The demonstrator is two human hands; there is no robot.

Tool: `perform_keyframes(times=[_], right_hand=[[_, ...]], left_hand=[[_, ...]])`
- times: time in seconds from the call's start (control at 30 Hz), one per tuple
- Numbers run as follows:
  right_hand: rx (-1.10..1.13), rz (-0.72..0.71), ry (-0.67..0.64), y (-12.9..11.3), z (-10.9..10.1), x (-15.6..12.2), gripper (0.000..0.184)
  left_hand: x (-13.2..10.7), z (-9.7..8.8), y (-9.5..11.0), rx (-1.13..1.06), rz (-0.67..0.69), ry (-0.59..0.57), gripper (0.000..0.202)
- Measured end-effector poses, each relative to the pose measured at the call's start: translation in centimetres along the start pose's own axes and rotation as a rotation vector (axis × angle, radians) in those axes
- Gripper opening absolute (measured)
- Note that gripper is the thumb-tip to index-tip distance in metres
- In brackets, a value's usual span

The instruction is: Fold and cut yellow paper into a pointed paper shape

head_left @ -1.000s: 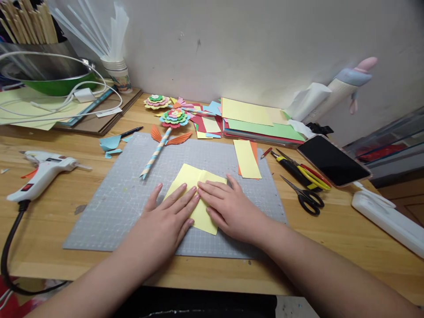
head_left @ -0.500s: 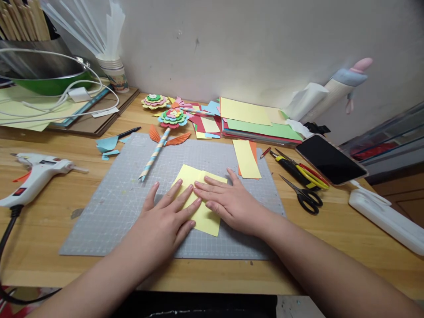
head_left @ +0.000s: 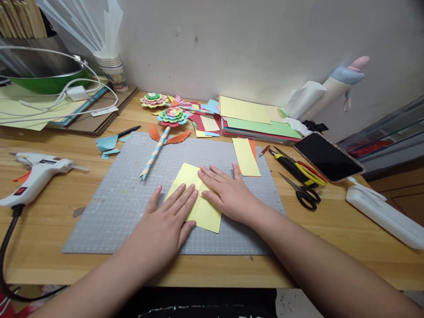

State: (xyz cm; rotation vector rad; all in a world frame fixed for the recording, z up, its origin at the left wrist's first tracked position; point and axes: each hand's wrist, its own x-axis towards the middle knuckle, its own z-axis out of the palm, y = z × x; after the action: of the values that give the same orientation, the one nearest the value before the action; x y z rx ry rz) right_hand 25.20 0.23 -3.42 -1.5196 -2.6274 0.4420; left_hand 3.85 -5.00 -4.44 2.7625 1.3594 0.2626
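While the yellow paper [head_left: 208,216] lies on the mat [head_left: 106,216], creased near its middle, the left hand [head_left: 168,221] and the right hand [head_left: 228,192] rest on it, fingers [head_left: 179,194] outstretched, slightly spread, gripping nothing. Beyond, a paper flower [head_left: 172,116] lies with its striped stem [head_left: 155,152] on the mat. On the table [head_left: 212,276], scissors [head_left: 300,190] lie to the right, a glue gun [head_left: 41,170] to the left.

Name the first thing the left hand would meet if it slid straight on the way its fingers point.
Most likely the right hand: it lies just ahead of the left hand, both on the creased yellow paper. From one view, exact depth is uncertain.
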Motion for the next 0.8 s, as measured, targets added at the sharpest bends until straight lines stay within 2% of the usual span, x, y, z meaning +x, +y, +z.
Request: perform_keyframes(times=[0.13, 0.37, 0.53, 0.8], right_hand=[[-0.025, -0.028, -0.027, 0.4, 0.1, 0.0, 0.058], [-0.051, -0.036, -0.025, 0.5, 0.3, 0.0, 0.056], [-0.056, -0.053, 0.016, 0.7, 0.4, -0.3, 0.054], [-0.116, 0.011, 0.142, -1.7, 0.0, -2.1, 0.047]], left_hand=[[0.1, 0.0, 0.0, 0.05, -0.023, 0.0, 0.05], [0.1, -0.4, 0.1, 0.077, -0.024, 0.009, 0.047], [-0.1, -0.5, 0.6, 0.062, -0.108, 0.059, 0.047], [0.2, -1.1, 0.0, -0.04, -0.11, 0.103, 0.037]])
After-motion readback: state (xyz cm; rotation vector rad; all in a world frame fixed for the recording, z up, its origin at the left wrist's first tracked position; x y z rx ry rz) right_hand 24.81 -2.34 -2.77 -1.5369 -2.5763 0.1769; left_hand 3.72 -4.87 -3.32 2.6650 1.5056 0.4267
